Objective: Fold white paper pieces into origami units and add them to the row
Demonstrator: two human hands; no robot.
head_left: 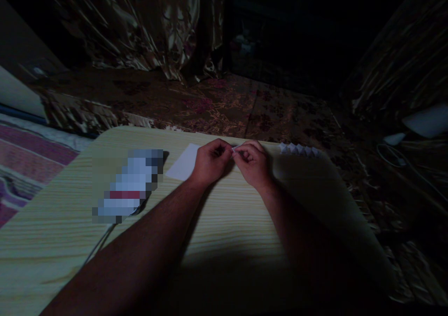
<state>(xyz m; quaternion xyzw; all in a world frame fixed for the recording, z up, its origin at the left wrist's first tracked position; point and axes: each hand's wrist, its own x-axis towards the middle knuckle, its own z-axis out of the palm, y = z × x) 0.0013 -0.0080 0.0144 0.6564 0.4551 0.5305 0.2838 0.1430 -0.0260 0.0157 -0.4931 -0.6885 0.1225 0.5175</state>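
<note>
Paper [234, 148], small and white, is pinched in the fingertips of my left hand [212, 162] and right hand [255, 165] near the far edge of the table [238, 222]. I see a sheet [184, 163] beside the left hand, folded pieces [299, 149] by the far right corner.

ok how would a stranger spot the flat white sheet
Find the pale wood-grained table, then the left hand near its far edge. The flat white sheet lies just left of that hand, partly hidden by it. Unlike the small white pieces lined up right of the right hand, it is broad and flat.
</note>
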